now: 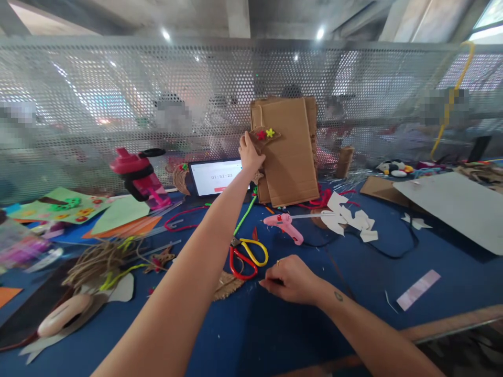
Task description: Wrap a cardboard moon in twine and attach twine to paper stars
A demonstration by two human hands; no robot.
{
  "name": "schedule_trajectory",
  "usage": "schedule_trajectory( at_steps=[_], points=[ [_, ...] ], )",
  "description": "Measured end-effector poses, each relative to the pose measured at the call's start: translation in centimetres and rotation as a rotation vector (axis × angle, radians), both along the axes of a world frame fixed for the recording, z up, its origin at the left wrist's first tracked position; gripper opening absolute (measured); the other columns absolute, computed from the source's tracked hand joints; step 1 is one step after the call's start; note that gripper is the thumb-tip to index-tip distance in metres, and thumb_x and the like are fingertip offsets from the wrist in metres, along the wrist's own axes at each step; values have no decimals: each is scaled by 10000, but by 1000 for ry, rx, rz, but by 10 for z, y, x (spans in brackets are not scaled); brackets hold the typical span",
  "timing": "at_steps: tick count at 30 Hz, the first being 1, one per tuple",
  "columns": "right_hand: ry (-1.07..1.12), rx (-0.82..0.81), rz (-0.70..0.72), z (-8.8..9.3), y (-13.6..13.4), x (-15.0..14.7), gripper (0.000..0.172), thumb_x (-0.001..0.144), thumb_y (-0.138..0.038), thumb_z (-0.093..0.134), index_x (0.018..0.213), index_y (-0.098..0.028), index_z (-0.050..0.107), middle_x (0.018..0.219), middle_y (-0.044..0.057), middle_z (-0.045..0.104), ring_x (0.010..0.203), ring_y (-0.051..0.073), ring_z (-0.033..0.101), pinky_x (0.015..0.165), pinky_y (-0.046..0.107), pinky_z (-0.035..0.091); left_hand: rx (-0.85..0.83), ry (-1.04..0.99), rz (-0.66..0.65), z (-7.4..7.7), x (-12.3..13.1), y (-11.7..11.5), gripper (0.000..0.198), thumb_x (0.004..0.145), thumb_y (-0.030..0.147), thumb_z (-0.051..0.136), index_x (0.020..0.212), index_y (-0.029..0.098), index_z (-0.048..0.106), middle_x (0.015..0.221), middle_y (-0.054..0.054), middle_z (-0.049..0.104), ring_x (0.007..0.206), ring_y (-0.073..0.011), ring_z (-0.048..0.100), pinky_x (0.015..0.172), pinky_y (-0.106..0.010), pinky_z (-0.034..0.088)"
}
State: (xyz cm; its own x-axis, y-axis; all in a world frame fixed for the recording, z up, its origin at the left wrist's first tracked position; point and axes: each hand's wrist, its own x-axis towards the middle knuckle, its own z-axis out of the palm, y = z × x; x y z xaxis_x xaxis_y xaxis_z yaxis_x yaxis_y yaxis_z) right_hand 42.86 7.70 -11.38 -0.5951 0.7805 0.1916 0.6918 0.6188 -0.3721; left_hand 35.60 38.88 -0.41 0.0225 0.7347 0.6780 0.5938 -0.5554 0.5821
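Fingers of the left hand (pixel 251 156) seemed closed on the end of a flowered burlap ornament (pixel 267 138), in front of upright cardboard (pixel 293 167); the right hand (pixel 293 279), loosely curled and apparently empty, was near scissors (pixel 245 255) on the desk (pixel 251 335). Positioning the ornament was probably underway; the next move likely called for a gentle release.

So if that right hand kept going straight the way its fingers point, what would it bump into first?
The right hand would probably meet the scissors' red handle first, lying just ahead; the hand's height is unclear, so it might pass above.
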Motion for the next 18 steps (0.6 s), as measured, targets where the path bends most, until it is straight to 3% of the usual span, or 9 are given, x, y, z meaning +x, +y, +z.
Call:
schedule_trajectory(
  at_steps=[3,8,11,15,18],
  points=[
    [1,-9,0,0,1,0,311,927,-328,510,701,-173,657,649,21,684,579,106,580,526,249,217,-1,-12,28,4,-9,6,995,573,0,678,1446,74,206,1474,-257,276,1401,-337,290,1171,-440,233],
    [9,-20,-7,0,1,0,281,912,-303,538,694,-174,660,642,17,684,582,107,584,524,245,208,-56,-76,-20,0,-22,15,1033,573,39,696,1463,202,198,1470,-190,311,1365,-337,370,1147,-451,293],
    [38,-19,2,-1,1,0,281,914,-300,535,695,-176,660,647,14,688,594,110,594,532,243,215,-92,-84,-30,-1,-28,19,1015,593,73,720,1465,200,217,1466,-188,333,1358,-320,389,1139,-427,315],
    [50,-14,6,-1,1,1,289,913,-296,533,674,-176,644,626,6,671,582,104,581,529,243,212,-101,-110,-53,-2,-35,23,976,634,185,785,1454,173,255,1449,-188,396,1359,-296,387,1135,-418,324],
    [25,-16,2,1,1,1,301,914,-300,532,657,-174,624,597,1,648,562,97,557,521,245,196,-155,-162,-87,-8,-37,24,916,670,275,797,1428,187,290,1374,-170,487,1293,-300,466,1067,-432,400]
  ],
)
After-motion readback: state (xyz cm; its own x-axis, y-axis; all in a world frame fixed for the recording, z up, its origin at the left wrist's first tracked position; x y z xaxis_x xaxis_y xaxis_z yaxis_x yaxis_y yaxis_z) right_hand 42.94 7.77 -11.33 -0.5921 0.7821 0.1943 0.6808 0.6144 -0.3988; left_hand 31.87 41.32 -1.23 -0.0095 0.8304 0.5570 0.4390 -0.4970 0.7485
